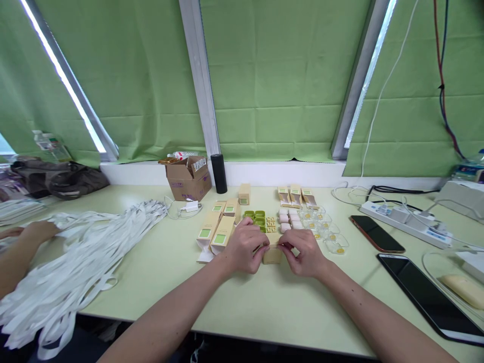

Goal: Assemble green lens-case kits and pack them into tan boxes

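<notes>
I had my left grip (247, 247) and right grip (302, 252) both pinched on the upper part of a small tan box (272, 258), located between them at the worktop (234, 307), nearer me than the green cups (259, 215).

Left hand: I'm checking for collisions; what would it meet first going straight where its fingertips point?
The left hand would first meet the small tan box, which it seems to touch; beyond that, probably the right hand, though depth is unclear.
</notes>
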`<state>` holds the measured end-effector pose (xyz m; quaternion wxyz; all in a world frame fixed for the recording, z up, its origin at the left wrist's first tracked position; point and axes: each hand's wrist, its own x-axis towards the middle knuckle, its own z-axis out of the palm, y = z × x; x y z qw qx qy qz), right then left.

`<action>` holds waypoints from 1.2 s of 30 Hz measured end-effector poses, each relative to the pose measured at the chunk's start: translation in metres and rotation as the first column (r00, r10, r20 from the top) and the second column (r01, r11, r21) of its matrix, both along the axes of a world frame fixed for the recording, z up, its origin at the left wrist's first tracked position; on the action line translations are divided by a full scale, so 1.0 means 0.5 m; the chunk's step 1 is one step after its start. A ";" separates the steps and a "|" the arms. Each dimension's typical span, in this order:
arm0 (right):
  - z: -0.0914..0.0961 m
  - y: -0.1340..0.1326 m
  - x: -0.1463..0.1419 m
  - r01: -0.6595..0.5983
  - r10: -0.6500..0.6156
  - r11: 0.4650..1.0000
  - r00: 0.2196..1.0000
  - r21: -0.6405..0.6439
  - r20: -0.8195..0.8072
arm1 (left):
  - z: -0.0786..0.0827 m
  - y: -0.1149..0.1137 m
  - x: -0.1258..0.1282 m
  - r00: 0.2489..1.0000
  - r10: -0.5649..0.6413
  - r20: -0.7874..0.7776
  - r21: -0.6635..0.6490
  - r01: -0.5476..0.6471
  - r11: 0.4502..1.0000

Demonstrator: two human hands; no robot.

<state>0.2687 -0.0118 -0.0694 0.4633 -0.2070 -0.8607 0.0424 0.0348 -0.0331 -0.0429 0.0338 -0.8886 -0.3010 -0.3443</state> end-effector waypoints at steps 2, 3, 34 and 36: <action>-0.001 0.000 0.000 0.008 -0.008 1.000 1.000 0.002 0.016 | -0.003 0.002 -0.001 1.000 -0.005 -0.004 -0.004 0.005 1.000; -0.002 0.000 0.000 0.009 -0.009 1.000 1.000 0.005 0.019 | -0.004 0.003 -0.002 1.000 -0.005 -0.008 -0.011 0.005 1.000; 0.017 0.012 0.031 0.016 0.004 0.971 0.996 -0.239 0.086 | -0.012 0.012 0.008 0.931 0.365 0.018 -0.070 -0.363 0.929; 0.017 0.010 0.029 0.022 0.010 0.969 0.992 -0.245 0.129 | -0.014 0.014 0.007 0.927 0.375 -0.017 -0.101 -0.375 0.922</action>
